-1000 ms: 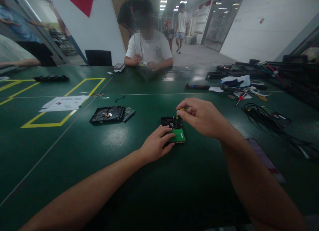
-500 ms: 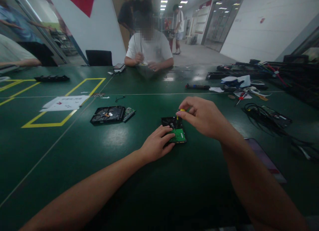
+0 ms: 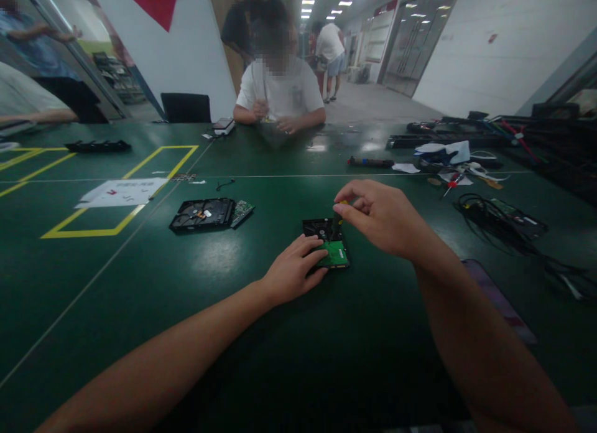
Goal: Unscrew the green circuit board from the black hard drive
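On the table in front of me lies a black hard drive (image 3: 323, 230) with a green circuit board (image 3: 336, 254) at its near end. My left hand (image 3: 298, 266) grips it from the left, fingers spread over the board and thumb against the near edge. Above the drive's far right corner, my right hand (image 3: 373, 215) pinches a small screwdriver with a yellow handle (image 3: 344, 203). The screwdriver points down at the drive; its tip is too small to make out, so I cannot tell whether it touches a screw.
Left of the drive lie another opened hard drive (image 3: 203, 215), a loose circuit board (image 3: 242, 213) and a paper sheet (image 3: 124, 192). To the right are a phone (image 3: 499, 299), black cables (image 3: 485, 218) and a red screwdriver (image 3: 451, 183). Another person (image 3: 280, 97) sits opposite.
My right hand's fingertips have shifted slightly, and the screwdriver has moved a little to the right. My left hand stays on the drive. A person in the background has bent over.
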`<move>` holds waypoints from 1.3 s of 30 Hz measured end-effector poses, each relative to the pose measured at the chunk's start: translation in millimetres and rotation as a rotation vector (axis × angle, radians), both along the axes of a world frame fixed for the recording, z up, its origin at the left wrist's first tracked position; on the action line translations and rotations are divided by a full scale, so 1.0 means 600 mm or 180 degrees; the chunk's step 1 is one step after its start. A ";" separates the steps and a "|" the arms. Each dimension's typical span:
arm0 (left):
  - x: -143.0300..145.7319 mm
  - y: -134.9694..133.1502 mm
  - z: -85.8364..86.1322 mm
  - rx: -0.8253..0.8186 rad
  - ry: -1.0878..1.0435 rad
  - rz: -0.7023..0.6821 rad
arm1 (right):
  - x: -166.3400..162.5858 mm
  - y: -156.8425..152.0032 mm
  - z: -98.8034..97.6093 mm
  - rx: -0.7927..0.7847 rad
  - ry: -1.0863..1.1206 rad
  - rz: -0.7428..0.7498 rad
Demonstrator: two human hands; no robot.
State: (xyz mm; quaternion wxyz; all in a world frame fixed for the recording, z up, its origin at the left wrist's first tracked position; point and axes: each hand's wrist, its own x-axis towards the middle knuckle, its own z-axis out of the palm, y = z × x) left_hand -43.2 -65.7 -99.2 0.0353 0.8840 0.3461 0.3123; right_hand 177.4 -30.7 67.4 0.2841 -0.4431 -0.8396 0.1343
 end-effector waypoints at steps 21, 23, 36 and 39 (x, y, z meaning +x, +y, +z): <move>0.001 0.000 0.000 -0.0046 -0.0003 -0.0003 | -0.003 -0.004 0.003 0.0057 -0.0050 0.0066; 0.001 0.000 0.000 -0.0037 -0.0001 -0.0010 | -0.003 -0.004 0.002 0.0076 -0.0080 -0.0005; 0.000 0.000 0.002 -0.0034 0.0025 0.0007 | 0.001 -0.003 0.001 0.0046 -0.0045 0.0070; 0.000 0.001 0.000 -0.0046 0.0060 0.0017 | -0.001 -0.001 0.000 0.0082 -0.0043 -0.0009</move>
